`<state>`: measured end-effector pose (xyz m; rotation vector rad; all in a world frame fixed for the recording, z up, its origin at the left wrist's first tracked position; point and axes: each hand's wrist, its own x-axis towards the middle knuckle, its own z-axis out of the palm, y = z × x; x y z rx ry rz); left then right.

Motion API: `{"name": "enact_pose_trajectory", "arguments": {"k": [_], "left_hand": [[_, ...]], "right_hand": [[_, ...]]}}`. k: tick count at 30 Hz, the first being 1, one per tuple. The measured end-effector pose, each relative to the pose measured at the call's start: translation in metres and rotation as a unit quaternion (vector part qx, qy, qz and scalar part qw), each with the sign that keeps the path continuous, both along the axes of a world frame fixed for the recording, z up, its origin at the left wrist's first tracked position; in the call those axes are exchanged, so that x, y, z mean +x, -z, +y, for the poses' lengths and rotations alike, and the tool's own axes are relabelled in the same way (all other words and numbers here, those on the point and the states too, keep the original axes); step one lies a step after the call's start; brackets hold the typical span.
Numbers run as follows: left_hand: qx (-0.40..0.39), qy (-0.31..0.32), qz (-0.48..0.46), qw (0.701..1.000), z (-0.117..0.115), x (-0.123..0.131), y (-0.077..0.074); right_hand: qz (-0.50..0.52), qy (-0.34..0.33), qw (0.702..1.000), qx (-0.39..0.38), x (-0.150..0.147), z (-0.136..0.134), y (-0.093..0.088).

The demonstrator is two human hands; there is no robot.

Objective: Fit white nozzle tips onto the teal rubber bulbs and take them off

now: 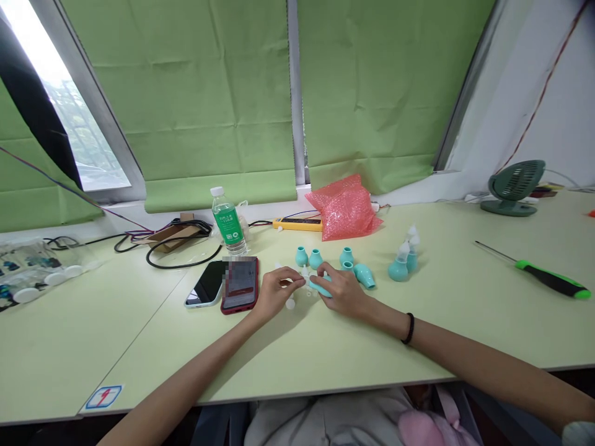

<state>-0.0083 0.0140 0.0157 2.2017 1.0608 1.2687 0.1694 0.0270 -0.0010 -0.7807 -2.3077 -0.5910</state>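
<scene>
My right hand (344, 291) is closed around a teal squeeze bulb (320, 285), which lies on its side with its neck to the left. Facing it, my left hand (279, 288) pinches thumb and forefinger together at the neck end; whatever is between those fingertips is too small to make out. Small clear and white plastic pieces lie around the fingertips, among them a round white piece (290, 304). Several more teal bulbs (315, 259) stand just behind my hands, and one bulb (365, 276) lies tipped over beside my right hand.
Two bulbs with clear nozzles (398, 267) stand to the right, then a screwdriver (553, 279) and a green fan (514, 186). Two phones (240, 285) lie left, before a water bottle (229, 223). Behind are pink bubble wrap (348, 210), a yellow power strip (297, 224) and cables.
</scene>
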Motion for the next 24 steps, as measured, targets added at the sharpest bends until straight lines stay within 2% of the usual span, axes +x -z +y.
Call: {"name": "enact_pose_trajectory", "arguments": {"k": [2,6,14,18,24], "left_hand": [[0.012,-0.003,0.009,1.0,-0.001,0.0,-0.002],[0.105,-0.033,0.063,0.992,-0.003,0.003,-0.002],[0.244,-0.103,0.097,0.959,0.002,0.004,0.016],[0.271,-0.102,0.147,0.946,0.003,0.004,0.021],[0.276,-0.113,0.153,0.942,0.003,0.005,0.022]], "right_hand": [[0.002,0.002,1.0,0.008,0.0,0.0,0.0],[-0.002,0.013,1.0,0.024,0.0,-0.001,0.0],[-0.008,0.036,0.999,0.04,-0.003,-0.004,-0.004],[-0.018,0.041,0.998,0.05,-0.004,-0.004,-0.003],[-0.019,0.06,0.996,0.061,-0.004,-0.006,-0.002]]}}
